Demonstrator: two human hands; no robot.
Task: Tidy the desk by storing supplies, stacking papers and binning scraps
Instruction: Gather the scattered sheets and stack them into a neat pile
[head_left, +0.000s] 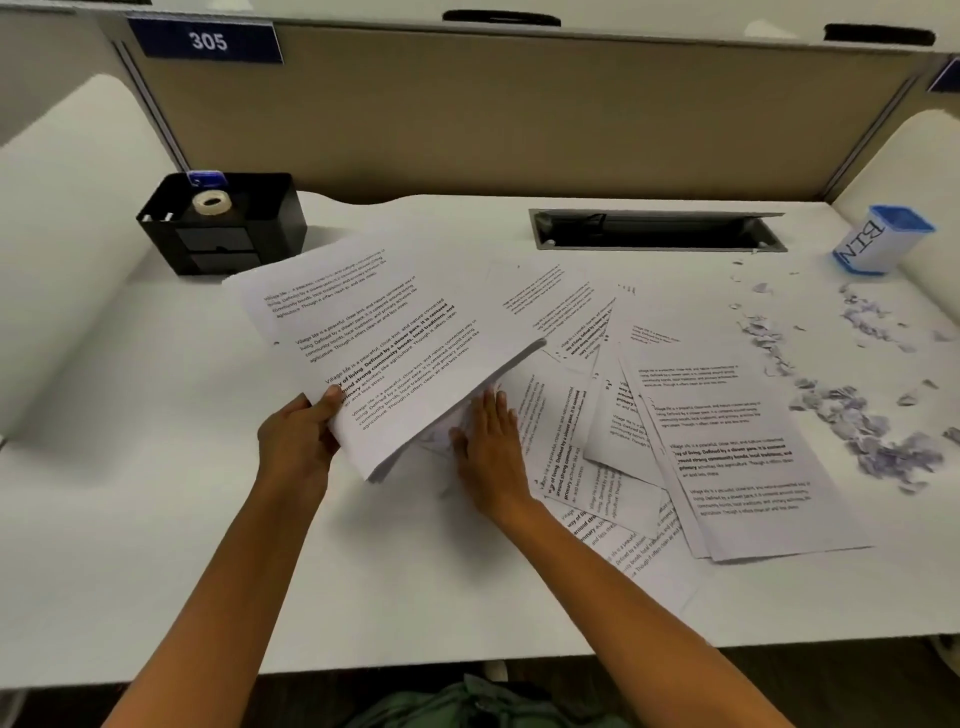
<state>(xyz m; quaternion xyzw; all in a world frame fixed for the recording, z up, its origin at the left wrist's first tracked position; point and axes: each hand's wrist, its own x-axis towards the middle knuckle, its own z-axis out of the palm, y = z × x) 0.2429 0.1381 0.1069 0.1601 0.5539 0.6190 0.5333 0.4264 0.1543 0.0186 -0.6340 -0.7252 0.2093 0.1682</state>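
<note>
My left hand (298, 434) grips the near corner of a stack of printed sheets (384, 332) and holds it tilted up above the white desk (156, 467). Under its raised edge, my right hand (488, 447) lies flat with straight fingers on a sheet that lies on the desk. More printed sheets (727, 441) are fanned out loosely to the right. Torn paper scraps (862, 421) are scattered along the right side. A small blue-rimmed container marked BIN (872, 241) stands at the far right.
A black desk organiser (223, 223) holding a roll of tape (212, 202) stands at the back left. A cable slot (657, 231) with a raised lid is set into the desk at the back. Partition walls close in the back and both sides.
</note>
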